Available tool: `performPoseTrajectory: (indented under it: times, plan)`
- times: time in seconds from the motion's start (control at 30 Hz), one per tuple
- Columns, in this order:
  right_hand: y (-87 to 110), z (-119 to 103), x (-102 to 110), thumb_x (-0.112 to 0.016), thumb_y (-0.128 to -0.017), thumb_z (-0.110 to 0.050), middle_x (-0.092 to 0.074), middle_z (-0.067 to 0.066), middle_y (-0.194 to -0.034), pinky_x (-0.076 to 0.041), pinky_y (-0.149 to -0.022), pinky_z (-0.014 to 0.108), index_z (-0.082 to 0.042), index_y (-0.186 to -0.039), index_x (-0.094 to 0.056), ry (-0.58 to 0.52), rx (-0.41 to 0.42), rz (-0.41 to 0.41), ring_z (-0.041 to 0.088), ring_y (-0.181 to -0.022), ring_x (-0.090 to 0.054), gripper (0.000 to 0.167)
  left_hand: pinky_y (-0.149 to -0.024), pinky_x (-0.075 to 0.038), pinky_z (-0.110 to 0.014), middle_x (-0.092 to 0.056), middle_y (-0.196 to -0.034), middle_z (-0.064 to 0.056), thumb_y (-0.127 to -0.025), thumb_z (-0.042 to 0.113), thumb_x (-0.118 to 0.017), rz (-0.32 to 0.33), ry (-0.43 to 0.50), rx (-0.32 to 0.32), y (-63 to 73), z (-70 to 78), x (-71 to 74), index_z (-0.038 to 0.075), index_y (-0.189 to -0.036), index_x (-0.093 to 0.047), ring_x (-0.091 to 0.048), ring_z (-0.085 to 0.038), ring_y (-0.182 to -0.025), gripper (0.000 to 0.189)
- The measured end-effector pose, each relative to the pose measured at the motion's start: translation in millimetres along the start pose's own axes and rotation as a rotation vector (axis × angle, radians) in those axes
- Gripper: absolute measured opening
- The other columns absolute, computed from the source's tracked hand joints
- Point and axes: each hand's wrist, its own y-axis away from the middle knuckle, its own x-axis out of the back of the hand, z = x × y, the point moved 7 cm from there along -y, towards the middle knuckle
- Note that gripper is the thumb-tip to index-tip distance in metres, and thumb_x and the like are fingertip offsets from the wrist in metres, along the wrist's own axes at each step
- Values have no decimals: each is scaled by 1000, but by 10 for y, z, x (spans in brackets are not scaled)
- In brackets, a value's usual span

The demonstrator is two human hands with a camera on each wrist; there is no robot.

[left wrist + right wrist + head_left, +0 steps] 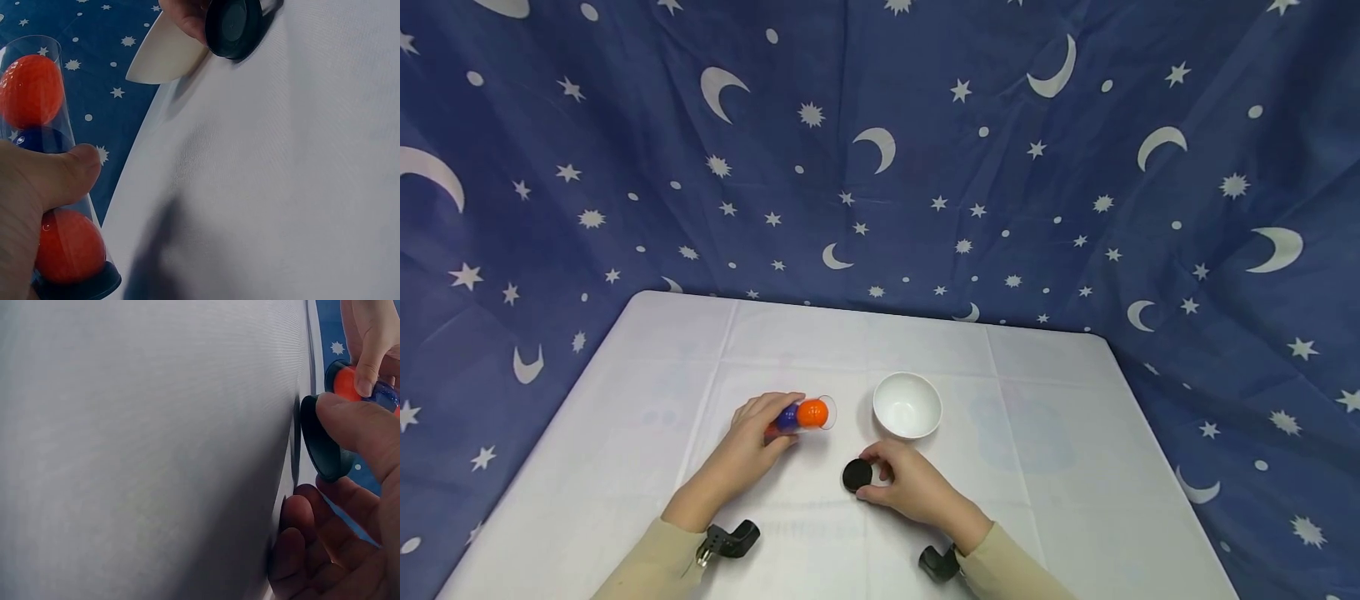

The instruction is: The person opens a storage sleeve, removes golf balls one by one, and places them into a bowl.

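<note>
My left hand grips a clear plastic tube that holds golf balls. Two orange balls show in the left wrist view with a dark blue ball between them, partly behind the thumb. A dark cap closes the tube's lower end; the other end, towards the bowl, looks uncapped. Between thumb and fingers my right hand pinches a round black cap, its hollow side partly visible in the right wrist view. The cap is at or just above the table, in front of a white bowl.
The white bowl stands just beyond my right hand, with nothing visible inside. A white cloth covers the table. Behind and around it hangs a blue curtain with moons and stars. Each wrist carries a small black camera.
</note>
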Motion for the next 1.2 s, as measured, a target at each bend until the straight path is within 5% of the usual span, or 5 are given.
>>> performPoseTrajectory:
  times: [0.5, 0.87, 1.2]
  plan:
    - [-5, -164, 118, -80, -80, -35, -62, -5, -97, -47, -70, 24, -16, -117, -64, -39, 11, 16, 14, -80, -58, 45, -100, -30, -45, -54, -128, -1, -80, 9, -80, 5, -15, -37, -1, 30, 16, 19, -136, -53, -47, -23, -117, 63]
    - [-39, -368, 342, -78, -80, -38, -66, 4, -106, -52, -76, 32, -17, -118, -64, -155, 130, 148, 19, -86, -61, 46, -100, -31, -46, -54, -128, -2, -80, 10, -79, -3, -42, -33, 28, 62, 25, 19, -135, -55, -46, -24, -118, 60]
    - [-160, -371, 381, -80, -78, -39, -64, -8, -109, -52, -82, 30, -20, -124, -58, -225, 139, 205, 14, -91, -62, 55, -103, -29, -49, -56, -126, -2, -79, 12, -81, -5, -115, -87, 5, 124, 24, 20, -134, -56, -46, -27, -120, 60]
